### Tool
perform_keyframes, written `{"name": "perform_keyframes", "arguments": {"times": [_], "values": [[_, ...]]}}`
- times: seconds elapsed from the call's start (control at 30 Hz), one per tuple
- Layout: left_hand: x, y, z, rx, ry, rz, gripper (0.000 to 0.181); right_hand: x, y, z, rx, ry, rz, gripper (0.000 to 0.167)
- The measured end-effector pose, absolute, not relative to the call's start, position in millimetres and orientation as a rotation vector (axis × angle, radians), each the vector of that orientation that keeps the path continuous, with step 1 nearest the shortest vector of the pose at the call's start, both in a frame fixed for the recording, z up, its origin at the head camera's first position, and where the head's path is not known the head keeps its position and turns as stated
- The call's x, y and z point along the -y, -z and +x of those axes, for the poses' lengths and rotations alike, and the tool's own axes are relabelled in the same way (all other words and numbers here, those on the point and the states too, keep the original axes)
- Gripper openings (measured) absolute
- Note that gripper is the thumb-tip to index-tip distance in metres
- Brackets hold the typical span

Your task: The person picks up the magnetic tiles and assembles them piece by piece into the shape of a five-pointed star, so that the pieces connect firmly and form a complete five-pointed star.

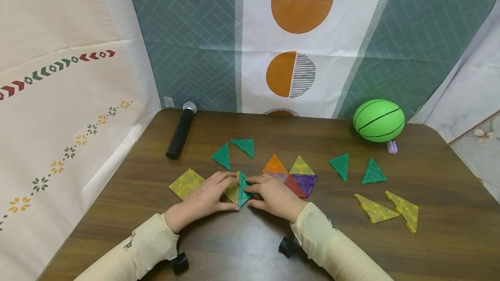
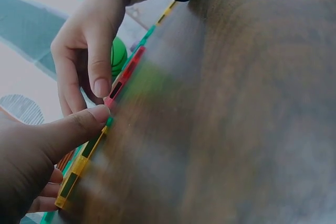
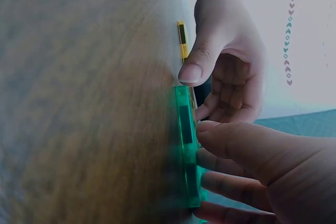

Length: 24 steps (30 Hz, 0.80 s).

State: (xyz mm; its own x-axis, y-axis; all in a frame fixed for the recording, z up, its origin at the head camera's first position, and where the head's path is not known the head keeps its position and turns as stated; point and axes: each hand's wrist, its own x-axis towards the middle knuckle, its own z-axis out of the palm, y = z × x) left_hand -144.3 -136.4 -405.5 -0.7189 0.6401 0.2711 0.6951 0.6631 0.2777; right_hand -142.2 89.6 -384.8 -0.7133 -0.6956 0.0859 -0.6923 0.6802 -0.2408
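Two translucent magnetic tiles lie edge to edge between my hands: a yellow triangle tile point(image 1: 232, 194) on the left and a green triangle tile point(image 1: 242, 191) on the right. My left hand point(image 1: 205, 197) holds the yellow one, thumb at its near corner and fingers over the far part. With thumb and fingers spread, my right hand point(image 1: 276, 196) holds the green tile, whose near edge point(image 3: 187, 145) shows in the right wrist view. Left of my left hand lies a yellow square tile point(image 1: 186, 183), partly covered. Behind my right hand are orange point(image 1: 275, 165), yellow point(image 1: 301, 166), purple point(image 1: 305, 183) and red point(image 1: 295, 186) triangle tiles, set together.
Two green triangles point(image 1: 222, 156) lie beyond my hands; two more green triangles point(image 1: 374, 171) and two long yellow triangles point(image 1: 376, 210) lie to the right. A microphone point(image 1: 182, 132) stands back left. At the back right are a green ball point(image 1: 379, 120) and a small purple block point(image 1: 392, 147).
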Motion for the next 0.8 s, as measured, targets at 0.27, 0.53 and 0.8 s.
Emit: {"name": "perform_keyframes", "arguments": {"times": [0.27, 0.53, 0.8], "values": [[136.8, 404.0, -143.3, 2.744, 0.524, -1.116, 0.063, -87.8, 382.3, -141.1, -2.863, 0.412, -1.179, 0.037], [138.2, 396.3, -151.3, 2.64, 0.469, -1.142, 0.065, -86.3, 370.3, -145.8, -2.844, 0.425, -1.183, 0.037], [142.2, 383.7, -168.4, 2.646, 0.443, -1.043, 0.062, -85.6, 347.8, -161.4, -2.847, 0.432, -1.131, 0.039]]}}
